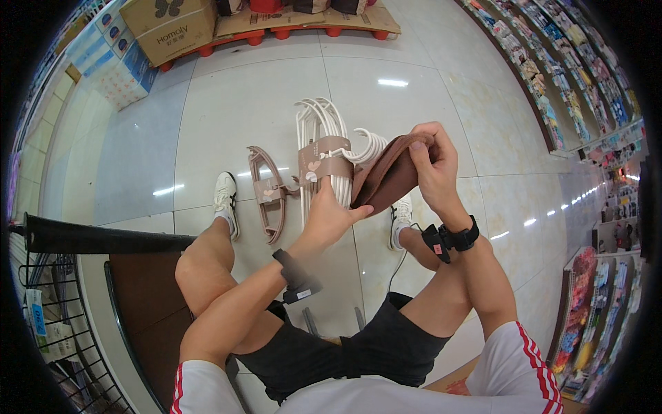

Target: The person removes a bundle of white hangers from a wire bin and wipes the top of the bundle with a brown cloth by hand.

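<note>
A bundle of white clothes hangers [309,202] is bound by a brown printed paper sleeve [336,147], its hooks curving out to the right. My left hand [326,220] holds the bundle below the sleeve, with the thumb reaching to the lower edge of a brown folded cloth [390,176]. The upper right edge of that cloth is pinched between the thumb and fingers of my right hand [438,163]. Beside the bundle, a smaller set of brown hangers [279,220] in its own paper band lies on the floor, touched by neither hand.
Tiled floor [248,103] spreads around my shoes. A cardboard carton [170,31] and a red pallet [282,33] stand ahead, near stacked wrapped packs [116,67]. Stocked shelves [548,77] line the right. A black wire rack [51,315] is close on my left.
</note>
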### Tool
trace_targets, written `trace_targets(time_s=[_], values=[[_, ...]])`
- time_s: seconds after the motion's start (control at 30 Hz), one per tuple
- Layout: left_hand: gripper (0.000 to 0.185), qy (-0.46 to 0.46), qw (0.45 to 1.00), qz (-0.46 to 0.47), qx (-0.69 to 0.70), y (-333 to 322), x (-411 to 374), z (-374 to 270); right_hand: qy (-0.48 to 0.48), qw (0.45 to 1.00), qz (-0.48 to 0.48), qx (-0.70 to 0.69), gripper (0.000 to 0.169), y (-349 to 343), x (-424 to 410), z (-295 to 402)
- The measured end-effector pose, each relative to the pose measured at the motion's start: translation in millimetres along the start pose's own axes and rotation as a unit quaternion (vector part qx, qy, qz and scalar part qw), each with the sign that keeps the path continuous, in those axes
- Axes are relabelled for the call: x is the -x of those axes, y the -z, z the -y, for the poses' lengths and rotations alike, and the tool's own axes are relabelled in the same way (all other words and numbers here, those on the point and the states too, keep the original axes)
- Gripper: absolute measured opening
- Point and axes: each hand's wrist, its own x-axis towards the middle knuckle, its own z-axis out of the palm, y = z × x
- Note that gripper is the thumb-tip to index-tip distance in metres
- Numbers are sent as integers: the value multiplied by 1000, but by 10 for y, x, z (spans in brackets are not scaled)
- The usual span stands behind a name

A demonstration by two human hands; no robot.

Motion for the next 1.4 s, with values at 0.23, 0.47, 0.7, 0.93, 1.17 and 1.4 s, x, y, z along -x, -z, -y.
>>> trace_targets(time_s=[0.23,0.47,0.7,0.93,1.17,1.4], values=[[70,12,997,-55,-56,-55,-95,153,28,999,-6,28,12,34,23,17],[55,58,995,-73,-33,93,-262,426,58,990,-106,66,17,307,-58,-69],[63,107,984,-30,140,248,-175,96,66,991,-99,67,16,411,33,-71],[59,136,970,20,201,137,-209,666,67,993,-91,39,16,255,25,-11],[55,187,950,34,249,121,-33,220,72,993,-84,42,16,206,26,24],[66,134,975,33,174,95,-110,498,79,993,-86,36,15,143,29,25]])
